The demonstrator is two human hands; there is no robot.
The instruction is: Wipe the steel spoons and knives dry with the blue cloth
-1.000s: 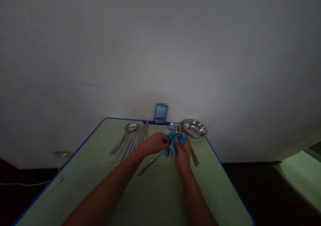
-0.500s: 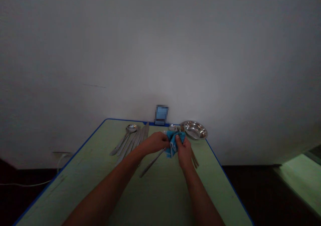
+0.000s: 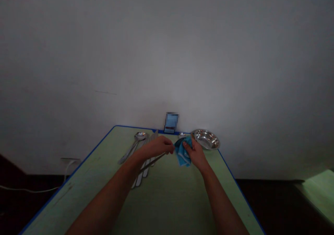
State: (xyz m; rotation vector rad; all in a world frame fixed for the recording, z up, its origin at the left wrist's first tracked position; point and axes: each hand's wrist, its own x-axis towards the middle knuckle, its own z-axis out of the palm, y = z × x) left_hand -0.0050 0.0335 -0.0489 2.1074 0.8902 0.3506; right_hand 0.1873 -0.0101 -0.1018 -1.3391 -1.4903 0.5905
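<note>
On the pale green worktop with a blue edge [image 3: 167,200], a slender steel utensil [image 3: 153,161] is gripped in the clenched left hand [image 3: 159,147], its shaft angled down and across toward the left forearm. What lies at its lower end is hidden, so its kind cannot be told. A crumpled turquoise cloth [image 3: 183,155] is held by the right hand [image 3: 195,151], with the fingers closed over its upper fold and the remainder hanging below. Compared with the view half a second earlier, the upper end of the utensil no longer meets the cloth: a small gap is now seen between them, and the hands are drawn slightly apart. Beyond the right hand, a shallow polished steel bowl [image 3: 206,139] is placed near the far edge, with a small steel spoon head [image 3: 182,135] just beside the cloth. A steel spoon [image 3: 140,136] and a row of long steel knives [image 3: 139,179] are laid out on the left, partly beneath the forearm.
</note>
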